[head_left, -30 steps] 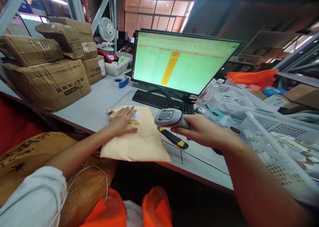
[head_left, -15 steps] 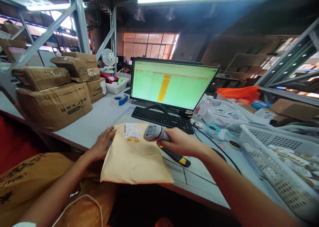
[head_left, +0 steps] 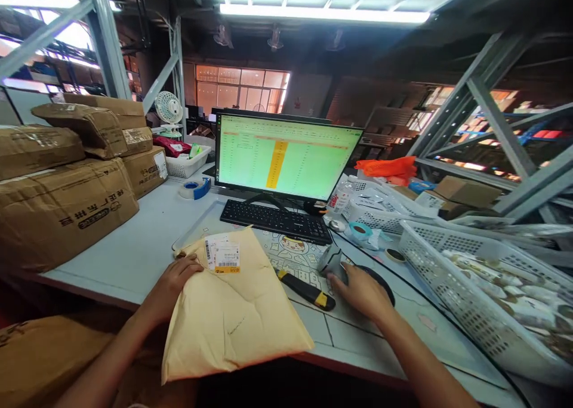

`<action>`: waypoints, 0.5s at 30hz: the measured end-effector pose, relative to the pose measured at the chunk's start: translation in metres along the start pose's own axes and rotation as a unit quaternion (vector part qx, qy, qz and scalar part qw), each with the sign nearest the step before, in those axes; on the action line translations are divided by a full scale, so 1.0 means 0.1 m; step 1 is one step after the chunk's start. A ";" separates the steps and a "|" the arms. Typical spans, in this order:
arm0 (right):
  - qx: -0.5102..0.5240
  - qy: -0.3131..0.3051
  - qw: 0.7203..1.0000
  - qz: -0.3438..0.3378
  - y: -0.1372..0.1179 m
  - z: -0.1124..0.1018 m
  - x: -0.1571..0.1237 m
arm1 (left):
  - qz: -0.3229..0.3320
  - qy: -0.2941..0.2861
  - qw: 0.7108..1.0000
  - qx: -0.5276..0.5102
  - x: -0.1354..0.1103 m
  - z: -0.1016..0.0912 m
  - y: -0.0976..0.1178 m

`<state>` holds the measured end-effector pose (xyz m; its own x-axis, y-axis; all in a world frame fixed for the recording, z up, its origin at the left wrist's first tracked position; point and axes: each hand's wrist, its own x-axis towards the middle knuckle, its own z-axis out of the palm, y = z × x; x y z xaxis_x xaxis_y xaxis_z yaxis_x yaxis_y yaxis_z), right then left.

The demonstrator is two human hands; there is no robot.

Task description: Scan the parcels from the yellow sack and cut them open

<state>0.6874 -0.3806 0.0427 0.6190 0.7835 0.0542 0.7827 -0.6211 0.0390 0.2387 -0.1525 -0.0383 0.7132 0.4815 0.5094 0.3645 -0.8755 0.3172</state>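
Observation:
A pale yellow padded envelope (head_left: pixel 237 318) with a white barcode label (head_left: pixel 222 252) lies tilted over the desk's front edge. My left hand (head_left: pixel 172 283) grips its left side, fingers on top near the label. To the right, my right hand (head_left: pixel 358 289) is closed round a grey barcode scanner (head_left: pixel 331 261), low over the desk mat beside a dark mouse pad (head_left: pixel 380 283). Between the envelope and that hand lies a black and yellow utility knife (head_left: pixel 307 289). A black keyboard (head_left: pixel 275 220) sits behind them, below a lit monitor (head_left: pixel 286 154) with a spreadsheet.
Taped cardboard boxes (head_left: pixel 67 205) are stacked on the left. A blue tape dispenser (head_left: pixel 196 188) stands left of the monitor. White plastic baskets (head_left: pixel 465 294) with small packets line the right side, near tape rolls (head_left: pixel 360 230). A cable (head_left: pixel 430 297) runs along the desk.
My right hand has carried the scanner from above the envelope's label to the right, down towards the desk. The view has turned right, and the envelope sits lower and closer.

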 end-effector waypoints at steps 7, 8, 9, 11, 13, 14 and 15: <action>0.035 0.032 0.998 -0.045 -0.49 -0.41 0.87 | -0.014 -0.004 0.999 0.036 -0.05 -0.03 -0.05; 0.036 0.004 0.998 -0.052 -0.55 -0.38 1.02 | -0.014 -0.005 0.999 0.038 -0.05 -0.03 -0.06; 0.035 -0.018 0.998 -0.053 -0.60 -0.34 1.15 | -0.013 -0.005 0.999 0.040 -0.05 -0.03 -0.07; 0.031 -0.038 0.998 -0.042 -0.66 -0.26 1.33 | -0.010 -0.002 0.999 0.044 -0.05 -0.02 -0.08; 0.020 -0.054 0.998 -0.030 -0.70 -0.20 1.42 | -0.010 0.005 0.999 0.047 -0.04 -0.02 -0.09; 0.014 -0.063 0.998 -0.026 -0.70 -0.18 1.44 | -0.008 0.007 0.999 0.047 -0.04 -0.01 -0.08; 0.009 -0.072 0.997 -0.025 -0.70 -0.17 1.45 | -0.007 0.007 0.999 0.047 -0.03 -0.01 -0.08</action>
<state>0.7212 -0.2231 0.0649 0.5811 0.8086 -0.0920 0.8129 -0.5820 0.0198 0.2326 -0.1473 -0.0415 0.6994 0.4930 0.5174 0.4289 -0.8687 0.2479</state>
